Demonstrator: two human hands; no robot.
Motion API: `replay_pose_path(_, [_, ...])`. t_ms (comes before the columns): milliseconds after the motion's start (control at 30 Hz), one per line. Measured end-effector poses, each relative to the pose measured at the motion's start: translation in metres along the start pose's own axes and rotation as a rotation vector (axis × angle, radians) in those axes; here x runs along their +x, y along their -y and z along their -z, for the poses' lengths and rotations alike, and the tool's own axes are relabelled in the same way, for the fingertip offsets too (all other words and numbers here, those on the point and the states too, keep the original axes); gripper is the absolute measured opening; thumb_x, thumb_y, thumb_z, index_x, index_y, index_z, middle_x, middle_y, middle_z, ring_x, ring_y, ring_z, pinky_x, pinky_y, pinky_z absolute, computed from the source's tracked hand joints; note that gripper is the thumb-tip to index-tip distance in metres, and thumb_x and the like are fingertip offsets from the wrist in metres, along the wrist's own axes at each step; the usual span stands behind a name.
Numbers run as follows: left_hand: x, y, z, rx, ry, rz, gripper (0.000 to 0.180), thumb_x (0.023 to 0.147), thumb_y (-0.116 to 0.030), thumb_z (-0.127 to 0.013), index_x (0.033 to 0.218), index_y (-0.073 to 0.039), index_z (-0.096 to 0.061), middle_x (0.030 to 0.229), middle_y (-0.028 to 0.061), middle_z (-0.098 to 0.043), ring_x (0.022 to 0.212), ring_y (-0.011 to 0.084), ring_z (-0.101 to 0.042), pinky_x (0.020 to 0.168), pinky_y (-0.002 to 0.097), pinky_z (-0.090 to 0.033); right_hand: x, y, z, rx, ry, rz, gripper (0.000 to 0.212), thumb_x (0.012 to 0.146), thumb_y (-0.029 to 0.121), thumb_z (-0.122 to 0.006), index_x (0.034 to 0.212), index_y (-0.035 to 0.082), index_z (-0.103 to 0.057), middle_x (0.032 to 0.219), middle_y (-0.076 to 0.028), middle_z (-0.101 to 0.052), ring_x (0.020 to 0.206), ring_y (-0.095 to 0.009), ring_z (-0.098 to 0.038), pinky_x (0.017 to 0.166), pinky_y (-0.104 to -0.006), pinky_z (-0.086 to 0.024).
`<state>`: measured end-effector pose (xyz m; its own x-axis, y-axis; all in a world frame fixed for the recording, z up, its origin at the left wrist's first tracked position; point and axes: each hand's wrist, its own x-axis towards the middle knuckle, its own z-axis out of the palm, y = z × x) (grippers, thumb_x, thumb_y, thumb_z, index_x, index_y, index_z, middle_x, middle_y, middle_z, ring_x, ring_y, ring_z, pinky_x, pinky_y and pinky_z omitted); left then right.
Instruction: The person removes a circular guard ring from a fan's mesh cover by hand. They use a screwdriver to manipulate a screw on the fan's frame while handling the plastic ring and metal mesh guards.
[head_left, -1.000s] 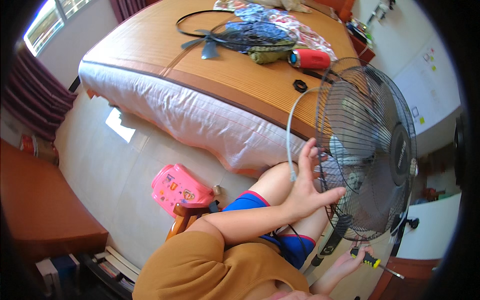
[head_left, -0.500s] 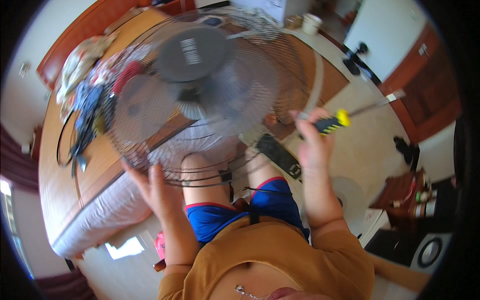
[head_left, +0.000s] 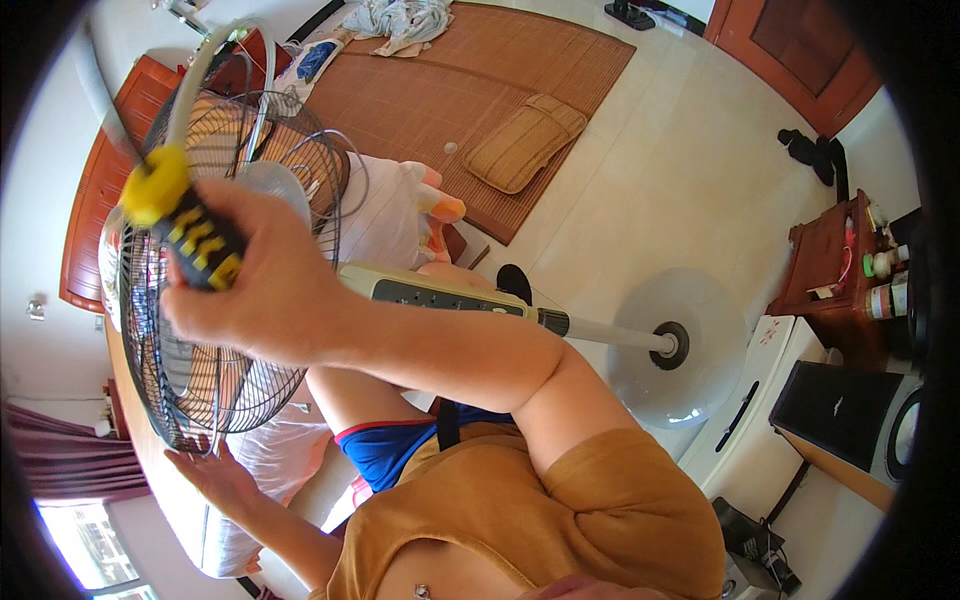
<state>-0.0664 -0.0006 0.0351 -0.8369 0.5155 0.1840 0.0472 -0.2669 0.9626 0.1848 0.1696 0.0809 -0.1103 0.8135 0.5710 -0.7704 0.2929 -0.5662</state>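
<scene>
My right hand (head_left: 265, 290) is closed around the black and yellow handle of a screwdriver (head_left: 195, 225), raised over the left side of the view. The screwdriver's shaft points up and left, blurred. Behind this hand is the round black wire grille of a fan (head_left: 255, 410), partly hidden by hand and forearm. My left hand (head_left: 222, 480) touches the grille's lower rim from beneath, its fingers stretched and apart. The fan's pale control panel (head_left: 425, 293) lies under my right forearm. From it a white pole (head_left: 610, 332) runs right to a round pale base (head_left: 720, 375).
A bed with a wooden headboard (head_left: 135, 165) stands at left. A brown mat (head_left: 440, 75) with a woven pillow (head_left: 525, 145) lies ahead. At right are a speaker (head_left: 835, 415), a white cabinet (head_left: 745, 400) and a wooden cabinet (head_left: 835, 260) holding bottles. Dark shoes (head_left: 808, 155) lie near the door.
The fan head has swung to the left and turned edge-on. My right hand has carried the screwdriver from the right across to the left. My left hand has moved left and down with the rim.
</scene>
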Motion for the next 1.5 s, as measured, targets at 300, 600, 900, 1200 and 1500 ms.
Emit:
replay_pose_path(300, [-0.034,0.0,-0.04,-1.04,0.741,0.494,0.058,0.083,-0.02,-0.061,0.131,-0.004,-0.034,0.134,0.0161,-0.036,0.117,0.0319,-0.043,0.09,0.0428,-0.045,-0.009,0.003,0.014,-0.009,-0.017,-0.053,0.025,0.066,0.008,-0.066,0.087,0.004,-0.054,0.067,0.003,-0.05,0.061,-0.005,-0.045,0.058,-0.0219,-0.039])
replay_pose_path(600, [-0.018,0.004,-0.053,-1.32,0.764,0.394,0.054,0.078,-0.006,-0.063,0.126,0.004,-0.039,0.127,0.0173,-0.046,0.114,0.0265,-0.048,0.098,0.0401,-0.041,-0.004,0.006,0.03,0.163,0.032,-0.156,0.021,0.065,0.007,-0.068,0.078,0.006,-0.052,0.067,0.002,-0.053,0.06,-0.006,-0.049,0.056,-0.0214,-0.042])
replay_pose_path(900, [0.003,-0.04,-0.014,-1.144,0.809,-0.002,0.052,0.073,-0.004,-0.068,0.118,0.006,-0.045,0.115,0.0156,-0.055,0.102,0.0238,-0.056,0.09,0.038,-0.044,-0.009,-0.024,0.021,0.242,0.18,-0.24,0.026,0.063,0.008,-0.073,0.079,0.006,-0.053,0.067,0.001,-0.053,0.061,-0.006,-0.051,0.057,-0.0209,-0.043])
replay_pose_path(1200, [0.035,-0.047,0.039,-0.897,0.629,-0.234,0.037,0.08,-0.013,-0.062,0.107,0.009,-0.049,0.112,0.0161,-0.055,0.112,0.0256,-0.048,0.092,0.0399,-0.041,-0.011,-0.055,0.035,0.092,0.173,-0.348,0.02,0.067,0.009,-0.072,0.076,0.006,-0.055,0.069,-0.001,-0.055,0.064,-0.009,-0.053,0.062,-0.0235,-0.043])
replay_pose_path(1500, [0.083,-0.002,0.108,-1.0,0.755,-0.255,0.037,0.092,-0.019,-0.039,0.125,-0.003,-0.045,0.14,0.0106,-0.033,0.126,0.034,-0.033,0.096,0.0452,-0.034,0.0,-0.067,0.043,0.005,0.166,-0.31,0.018,0.069,0.013,-0.072,0.076,0.007,-0.056,0.07,-0.002,-0.058,0.059,-0.009,-0.056,0.055,-0.0228,-0.047])
